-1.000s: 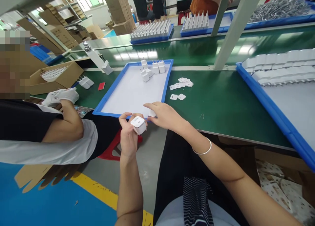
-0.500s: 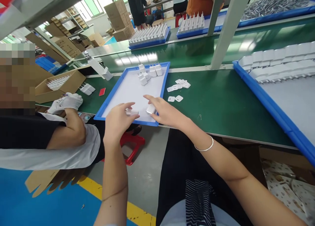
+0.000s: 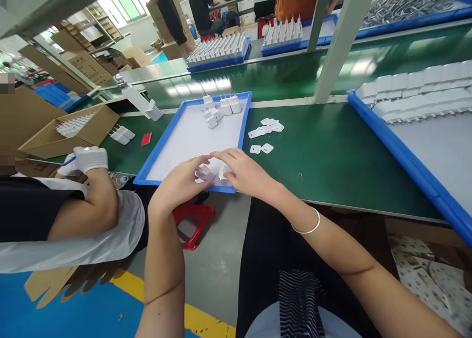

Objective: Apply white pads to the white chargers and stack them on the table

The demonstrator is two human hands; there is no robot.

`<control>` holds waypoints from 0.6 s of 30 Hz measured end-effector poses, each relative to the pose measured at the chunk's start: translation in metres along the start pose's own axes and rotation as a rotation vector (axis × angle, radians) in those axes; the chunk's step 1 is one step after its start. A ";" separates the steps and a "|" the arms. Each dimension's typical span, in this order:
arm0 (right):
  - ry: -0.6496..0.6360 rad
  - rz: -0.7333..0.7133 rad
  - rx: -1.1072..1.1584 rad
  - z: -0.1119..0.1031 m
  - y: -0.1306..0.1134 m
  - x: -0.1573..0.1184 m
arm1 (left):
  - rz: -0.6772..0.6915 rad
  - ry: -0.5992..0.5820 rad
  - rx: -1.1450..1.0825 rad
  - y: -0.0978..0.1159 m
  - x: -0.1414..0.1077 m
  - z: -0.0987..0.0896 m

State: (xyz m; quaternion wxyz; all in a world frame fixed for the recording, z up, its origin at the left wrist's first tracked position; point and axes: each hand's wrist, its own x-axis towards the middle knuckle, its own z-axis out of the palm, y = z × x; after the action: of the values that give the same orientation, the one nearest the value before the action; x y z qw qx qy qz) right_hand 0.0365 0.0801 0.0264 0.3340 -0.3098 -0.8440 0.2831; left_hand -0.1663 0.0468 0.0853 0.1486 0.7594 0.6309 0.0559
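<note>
Green bench (image 3: 332, 166) with a blue-rimmed tray (image 3: 161, 141) on it, and over the tray's near end the left hand (image 3: 180, 183) is half-curled round a white block (image 3: 204, 173), the right hand (image 3: 249, 173) round a second block (image 3: 222, 171); can't tell how firmly either's pinched. Looks like light, stiff, kinda slick plastic, so I'd grab by the flat sides, nothing fragile.

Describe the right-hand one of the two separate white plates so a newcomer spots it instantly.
Find the blue-rimmed tray in the middle of the view. Beyond its right edge, on the green tabletop, is a pile of small white plates with two more just nearer the camera. The right-hand plate of that pair is it, turned cornerwise while its partner sits squarer.
</note>
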 end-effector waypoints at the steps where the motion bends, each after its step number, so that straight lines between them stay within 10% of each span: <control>1: 0.023 0.009 -0.019 0.002 -0.002 -0.001 | -0.005 0.000 -0.051 -0.003 0.000 0.000; 18: -0.184 -0.071 -0.139 0.009 -0.025 0.002 | 0.030 -0.023 -0.347 -0.036 0.012 0.009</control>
State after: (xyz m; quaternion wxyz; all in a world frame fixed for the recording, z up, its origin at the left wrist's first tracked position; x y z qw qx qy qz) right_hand 0.0208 0.0626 0.0390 0.2427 -0.2749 -0.8991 0.2391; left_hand -0.1953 0.0631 0.0643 0.2841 0.7324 0.5984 0.1575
